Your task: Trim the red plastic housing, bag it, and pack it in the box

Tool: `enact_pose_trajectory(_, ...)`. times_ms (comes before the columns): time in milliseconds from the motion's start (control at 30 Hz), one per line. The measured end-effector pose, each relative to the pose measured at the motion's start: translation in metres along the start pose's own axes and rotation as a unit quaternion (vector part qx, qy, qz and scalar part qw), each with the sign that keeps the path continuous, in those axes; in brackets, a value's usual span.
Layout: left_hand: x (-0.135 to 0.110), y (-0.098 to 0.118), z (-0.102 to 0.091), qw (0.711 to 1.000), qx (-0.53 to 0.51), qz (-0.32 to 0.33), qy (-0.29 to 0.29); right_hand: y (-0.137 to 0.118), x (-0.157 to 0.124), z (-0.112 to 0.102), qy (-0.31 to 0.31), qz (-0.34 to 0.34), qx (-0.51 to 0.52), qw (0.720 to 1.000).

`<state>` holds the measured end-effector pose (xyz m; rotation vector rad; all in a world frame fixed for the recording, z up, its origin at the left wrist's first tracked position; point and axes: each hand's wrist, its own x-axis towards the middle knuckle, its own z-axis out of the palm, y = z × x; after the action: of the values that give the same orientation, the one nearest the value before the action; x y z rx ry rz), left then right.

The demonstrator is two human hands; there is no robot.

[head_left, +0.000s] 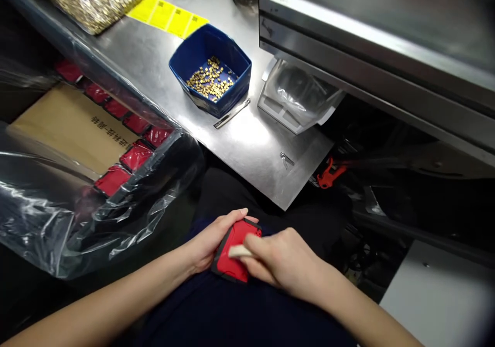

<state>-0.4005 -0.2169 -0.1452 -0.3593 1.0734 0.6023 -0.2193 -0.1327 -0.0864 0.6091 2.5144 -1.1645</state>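
A red and black case, like a phone case [236, 238], lies over my lap with its red face up. My left hand [214, 238] is closed around its left edge, the thumb along the top. Pinched in my right hand [280, 259] is a pale, flat-ended stick [238, 251], its tip at the red face. Motion blurs the tip, and I cannot tell whether it touches. The rest of the stick is hidden inside my fingers.
On the metal bench [147, 68] stand a blue bin [235, 92] of small brass pieces, a craft knife [232, 113], nail clippers [286, 159] and a white tray [278, 112]. A plastic-lined box [116, 213] with red cases is at left. A metal rail [371, 63] crosses the right.
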Motion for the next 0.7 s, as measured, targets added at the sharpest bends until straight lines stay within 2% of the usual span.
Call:
enact_pose_trajectory(100, 0.001, 0.007, -0.003, 0.999, -0.042, 0.02, -0.02, 0.001, 0.021, -0.016, 0.084, 0.107, -0.114, 0.984)
enact_pose_trajectory(200, -0.001, 0.02, -0.016, 0.994, -0.083, 0.074, -0.02, 0.011, 0.056, -0.031, 0.155, 0.202, -0.087, 0.963)
enact_pose_trajectory(267, -0.003, 0.027, -0.027, 0.988, -0.103, 0.112, -0.014, 0.023, 0.079, -0.037, 0.183, 0.223, -0.051, 0.956)
enact_pose_trajectory(333, -0.005, 0.03, -0.039, 0.983, -0.12, 0.131, -0.033, 0.043, 0.089, -0.039, 0.221, 0.224, -0.045, 0.948)
enact_pose_trajectory(367, -0.006, 0.03, -0.044, 0.982, -0.127, 0.133, -0.051, 0.057, 0.086, -0.04, 0.239, 0.232, -0.058, 0.941)
enact_pose_trajectory(433, -0.006, 0.027, -0.052, 0.978, -0.129, 0.139, -0.087, 0.09, 0.061, -0.04, 0.252, 0.271, -0.096, 0.924)
enact_pose_trajectory(567, 0.003, 0.019, -0.057, 0.977, -0.089, 0.166, -0.099, 0.168, -0.02, -0.034, 0.196, 0.394, -0.163, 0.883)
enact_pose_trajectory(633, 0.01, 0.017, -0.054, 0.975, -0.075, 0.181, -0.101, 0.203, -0.046, -0.027, 0.176, 0.411, -0.194, 0.873)
enact_pose_trajectory(700, 0.017, 0.016, -0.051, 0.973, -0.071, 0.19, -0.109, 0.231, -0.053, -0.018, 0.156, 0.394, -0.224, 0.878)
